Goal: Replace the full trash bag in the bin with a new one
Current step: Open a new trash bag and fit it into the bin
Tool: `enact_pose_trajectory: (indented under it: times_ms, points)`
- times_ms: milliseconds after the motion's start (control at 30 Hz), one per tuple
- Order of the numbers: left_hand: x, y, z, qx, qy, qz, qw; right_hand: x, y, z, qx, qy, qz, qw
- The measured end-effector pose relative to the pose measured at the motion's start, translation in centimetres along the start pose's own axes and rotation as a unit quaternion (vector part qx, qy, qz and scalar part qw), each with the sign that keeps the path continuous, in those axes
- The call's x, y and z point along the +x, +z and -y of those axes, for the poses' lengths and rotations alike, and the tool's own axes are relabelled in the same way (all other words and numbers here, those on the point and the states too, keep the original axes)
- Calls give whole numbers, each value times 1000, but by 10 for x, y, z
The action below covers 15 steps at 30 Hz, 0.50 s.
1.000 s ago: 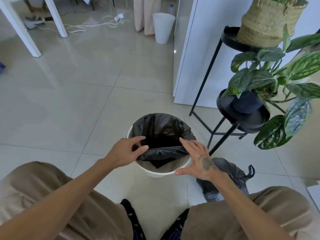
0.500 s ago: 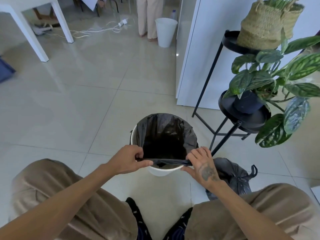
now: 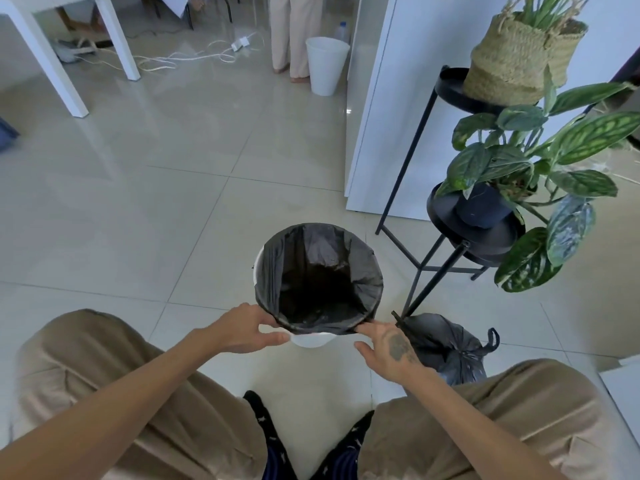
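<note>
Seat new bag (image 3: 320, 271) hem over bin (image 3: 311, 339) rim at 6 o'clock (between both hands), left fingers (image 3: 268, 337) and right fingers (image 3: 369, 329) loosely curled, grip undeterminable.

My arms are bare to the elbow, no sleeves in sight. A dark tattoo marks the back of my right hand (image 3: 391, 351); my left hand (image 3: 242, 329) is unmarked. I wear loose tan trousers and dark patterned socks.
</note>
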<state>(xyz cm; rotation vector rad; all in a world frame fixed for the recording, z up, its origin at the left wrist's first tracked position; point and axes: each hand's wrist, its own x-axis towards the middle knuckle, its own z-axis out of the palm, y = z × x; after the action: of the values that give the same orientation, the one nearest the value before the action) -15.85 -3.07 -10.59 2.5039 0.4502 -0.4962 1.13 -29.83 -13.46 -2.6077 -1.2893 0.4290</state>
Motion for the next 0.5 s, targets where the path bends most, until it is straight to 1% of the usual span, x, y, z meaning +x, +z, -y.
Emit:
enact_pose_trajectory:
  times_ms: [67, 133, 200, 267, 333, 367, 400, 467, 500]
  points:
    - [1, -1, -6, 36, -19, 73, 997, 4, -3, 3, -6, 22, 45, 999]
    - [-3, -1, -6, 36, -43, 107, 993, 6, -2, 8, 14, 35, 59, 998]
    - [-6, -4, -6, 9, -60, 95, 994, 6, -4, 12, 45, 59, 26, 997]
    - [-9, -10, -5, -26, -80, 67, 994, 5, -8, 11, 76, 105, -44, 991]
    - [-7, -19, 1, -79, -112, 7, 991, 4, -14, 7, 124, 163, -105, 973]
    - [-3, -24, 5, -112, -130, -42, 984, 5, -20, 6, 154, 181, -134, 962]
    - [-2, -29, 7, -150, -144, -101, 973, 6, -26, 5, 182, 188, -160, 952]
    - [5, -36, 7, -208, -164, -232, 936, 12, -37, 0, 220, 184, -210, 935]
    - [8, -36, 4, -233, -158, -281, 918, 17, -38, 0, 235, 177, -225, 929]
